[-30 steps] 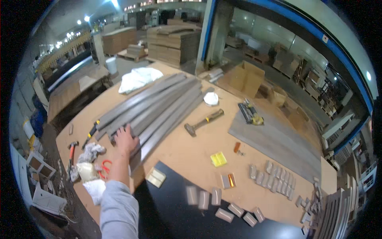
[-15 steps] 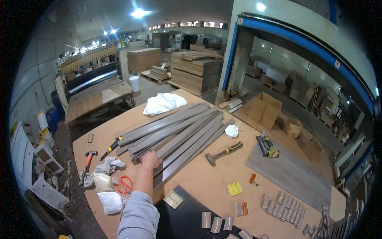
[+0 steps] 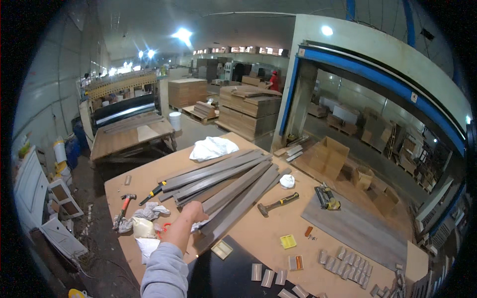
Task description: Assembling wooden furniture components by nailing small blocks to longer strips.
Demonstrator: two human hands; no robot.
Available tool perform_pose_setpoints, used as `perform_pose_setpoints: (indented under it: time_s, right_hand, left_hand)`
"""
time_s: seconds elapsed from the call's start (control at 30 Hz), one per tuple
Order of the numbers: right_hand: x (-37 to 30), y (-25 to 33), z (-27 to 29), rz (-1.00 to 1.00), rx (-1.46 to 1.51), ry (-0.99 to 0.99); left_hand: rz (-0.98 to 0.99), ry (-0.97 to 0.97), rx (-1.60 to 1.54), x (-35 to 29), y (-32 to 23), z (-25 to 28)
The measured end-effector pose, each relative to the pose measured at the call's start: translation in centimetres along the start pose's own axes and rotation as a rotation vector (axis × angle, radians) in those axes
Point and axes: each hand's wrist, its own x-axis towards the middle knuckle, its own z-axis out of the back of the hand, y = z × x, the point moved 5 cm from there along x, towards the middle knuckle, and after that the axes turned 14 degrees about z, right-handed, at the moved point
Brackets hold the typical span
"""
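My left hand (image 3: 193,213) reaches in from the lower edge, its fingers curled over the near end of a grey-brown wood strip (image 3: 233,192). That strip lies in a fanned pile of similar long strips (image 3: 218,170) on the workbench. My fingertips are partly hidden behind the hand. Beside my forearm lie a pair of red-handled scissors (image 3: 165,227), mostly covered by the wrist, a tied bag of cream material (image 3: 144,228) and a crumpled grey rag (image 3: 151,211). My right hand does not show.
On the bench (image 3: 248,226) are a claw hammer (image 3: 123,209), a yellow-black cutter (image 3: 153,192), a sledgehammer (image 3: 278,203), a nail gun (image 3: 326,197), a yellow tray (image 3: 288,241) and several small curved wood blocks (image 3: 345,265). Stacked boards (image 3: 248,114) stand behind, near a person in red (image 3: 274,81).
The view has tilted, so the bench sits lower in the picture. My left hand stays at the strips' near ends, and its forearm now covers more of the scissors. A person in red appears behind.
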Motion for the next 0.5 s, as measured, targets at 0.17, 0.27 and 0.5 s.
perform_pose_setpoints:
  time_s: [0.17, 0.27, 0.5]
  right_hand:
    - [-0.2, 0.8, 1.0, 0.016, -0.015, -0.003]
    - [-0.6, 0.7, 1.5, -0.003, -0.018, 0.002]
    - [7.5, 12.6, -4.8, -0.271, 1.194, 0.103]
  left_hand:
    - [-0.008, 0.002, -0.049, -5.4, 3.3, -0.1]
    - [-0.046, 0.176, -0.062, -11.6, 3.8, 1.7]
    - [0.01, 0.056, 0.02, -21.5, 11.1, 0.8]
